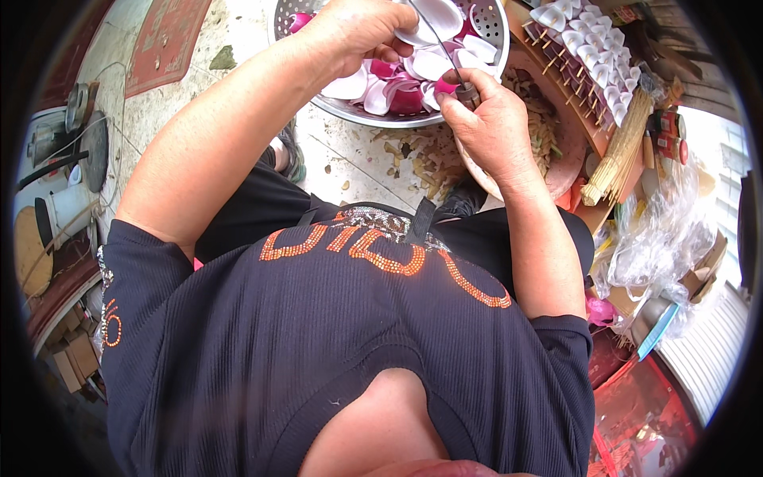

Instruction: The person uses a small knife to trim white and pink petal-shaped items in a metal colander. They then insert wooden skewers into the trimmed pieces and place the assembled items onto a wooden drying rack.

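My left hand (362, 33) is closed at the rim of the metal colander, its fingers pinching the edge of a white curved slice (439, 22). My right hand (494, 119) grips a thin metal rod-like tool (439, 41) by its short handle. The tool's shaft slants up and left, across the slice. Below both hands, the perforated colander (499, 36) holds many white curved pieces (381, 97) with magenta skin. The far end of the tool runs out of the picture's upper edge.
Right of the colander, a pinkish basin (560, 119) holds peelings. Beyond it, white pieces on skewers (608, 52) stand in rows beside a bundle of bamboo sticks (616, 155). Clear plastic bags (660, 230) lie lower right. Scraps (425, 163) litter the tiled floor; my shoe (292, 155) is left of them.
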Action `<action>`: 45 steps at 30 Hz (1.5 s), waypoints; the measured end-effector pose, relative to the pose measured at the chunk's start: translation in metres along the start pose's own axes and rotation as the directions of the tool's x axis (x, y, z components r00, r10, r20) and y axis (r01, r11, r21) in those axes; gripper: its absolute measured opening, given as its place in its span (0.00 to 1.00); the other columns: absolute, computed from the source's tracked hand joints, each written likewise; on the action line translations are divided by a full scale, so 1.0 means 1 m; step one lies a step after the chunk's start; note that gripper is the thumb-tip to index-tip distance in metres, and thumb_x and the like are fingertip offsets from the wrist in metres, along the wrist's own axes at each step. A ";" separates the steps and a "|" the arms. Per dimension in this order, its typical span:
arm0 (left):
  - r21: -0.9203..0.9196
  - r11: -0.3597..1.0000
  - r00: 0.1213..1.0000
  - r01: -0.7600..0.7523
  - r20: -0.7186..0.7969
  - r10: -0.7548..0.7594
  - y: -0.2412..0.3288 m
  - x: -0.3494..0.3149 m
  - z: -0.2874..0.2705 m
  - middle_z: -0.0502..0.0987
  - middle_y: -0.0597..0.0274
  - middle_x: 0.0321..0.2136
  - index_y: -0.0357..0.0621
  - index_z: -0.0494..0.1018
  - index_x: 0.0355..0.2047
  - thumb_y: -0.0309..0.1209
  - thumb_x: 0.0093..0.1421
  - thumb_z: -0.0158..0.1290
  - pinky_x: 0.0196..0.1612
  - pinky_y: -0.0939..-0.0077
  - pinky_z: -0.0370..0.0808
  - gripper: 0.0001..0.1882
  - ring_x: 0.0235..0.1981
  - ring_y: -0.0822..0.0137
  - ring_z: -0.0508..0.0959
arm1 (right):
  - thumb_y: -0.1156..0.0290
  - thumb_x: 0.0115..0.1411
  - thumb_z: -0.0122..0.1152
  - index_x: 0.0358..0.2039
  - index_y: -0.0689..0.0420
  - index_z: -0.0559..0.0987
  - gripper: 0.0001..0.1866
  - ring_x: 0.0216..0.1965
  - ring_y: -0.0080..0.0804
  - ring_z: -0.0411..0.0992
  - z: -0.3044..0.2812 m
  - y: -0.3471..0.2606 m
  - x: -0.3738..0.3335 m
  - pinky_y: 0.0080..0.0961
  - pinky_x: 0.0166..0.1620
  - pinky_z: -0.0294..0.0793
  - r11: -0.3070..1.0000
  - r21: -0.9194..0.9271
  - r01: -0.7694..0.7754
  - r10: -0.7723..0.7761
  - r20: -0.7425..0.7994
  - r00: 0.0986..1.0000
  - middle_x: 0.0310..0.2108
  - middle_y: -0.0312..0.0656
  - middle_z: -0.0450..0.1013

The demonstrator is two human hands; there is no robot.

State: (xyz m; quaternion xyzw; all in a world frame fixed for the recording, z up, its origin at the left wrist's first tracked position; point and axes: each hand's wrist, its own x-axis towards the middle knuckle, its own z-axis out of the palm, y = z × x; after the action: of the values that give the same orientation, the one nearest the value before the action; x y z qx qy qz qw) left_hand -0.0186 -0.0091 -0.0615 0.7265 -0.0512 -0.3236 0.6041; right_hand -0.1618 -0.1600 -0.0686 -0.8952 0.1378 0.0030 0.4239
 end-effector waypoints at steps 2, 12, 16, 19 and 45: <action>-0.010 1.000 1.000 0.006 0.001 -0.006 0.000 0.000 0.000 0.76 0.61 0.29 0.38 0.71 0.37 0.27 0.57 0.53 0.23 0.88 0.74 0.08 0.23 0.76 0.76 | 0.70 0.55 0.62 0.41 0.61 0.79 0.13 0.31 0.20 0.71 0.004 0.005 0.000 0.19 0.38 0.71 0.998 0.053 -0.018 0.018 0.010 1.000 0.30 0.40 0.76; -0.100 0.989 0.984 0.110 0.149 -0.095 -0.004 -0.008 0.003 0.77 0.62 0.29 0.38 0.72 0.37 0.26 0.56 0.55 0.22 0.88 0.72 0.09 0.22 0.75 0.77 | 0.62 0.53 0.61 0.40 0.61 0.79 0.18 0.37 0.45 0.77 0.006 0.009 0.002 0.35 0.44 0.74 0.999 -0.008 -0.036 0.037 0.076 0.996 0.34 0.53 0.77; -0.065 0.981 0.928 0.181 0.341 -0.149 0.005 -0.026 0.017 0.78 0.62 0.27 0.41 0.72 0.36 0.27 0.53 0.59 0.21 0.84 0.74 0.11 0.19 0.73 0.78 | 0.61 0.53 0.61 0.39 0.62 0.79 0.18 0.37 0.45 0.77 0.011 0.020 0.007 0.35 0.44 0.74 0.998 -0.054 -0.027 0.030 0.051 0.998 0.32 0.53 0.78; -0.136 0.983 0.968 0.119 0.237 -0.084 -0.005 -0.017 0.009 0.78 0.61 0.30 0.40 0.72 0.37 0.26 0.53 0.58 0.25 0.83 0.77 0.11 0.25 0.74 0.79 | 0.60 0.54 0.60 0.39 0.62 0.79 0.19 0.34 0.43 0.78 0.007 0.015 0.009 0.33 0.43 0.75 0.995 0.049 -0.088 0.086 0.040 0.995 0.30 0.52 0.78; -0.322 0.943 0.997 0.080 0.030 -0.075 0.000 0.012 -0.017 0.76 0.57 0.27 0.38 0.70 0.37 0.17 0.53 0.50 0.22 0.73 0.78 0.11 0.23 0.66 0.77 | 0.66 0.52 0.65 0.38 0.58 0.79 0.14 0.26 0.28 0.76 0.007 0.000 -0.001 0.24 0.34 0.75 0.981 0.175 0.083 -0.063 -0.117 0.991 0.26 0.44 0.77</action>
State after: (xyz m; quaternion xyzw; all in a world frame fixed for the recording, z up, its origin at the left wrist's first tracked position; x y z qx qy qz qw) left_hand -0.0002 -0.0005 -0.0655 0.6164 0.0257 -0.3576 0.7011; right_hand -0.1623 -0.1543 -0.0724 -0.8565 0.1278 -0.0746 0.4945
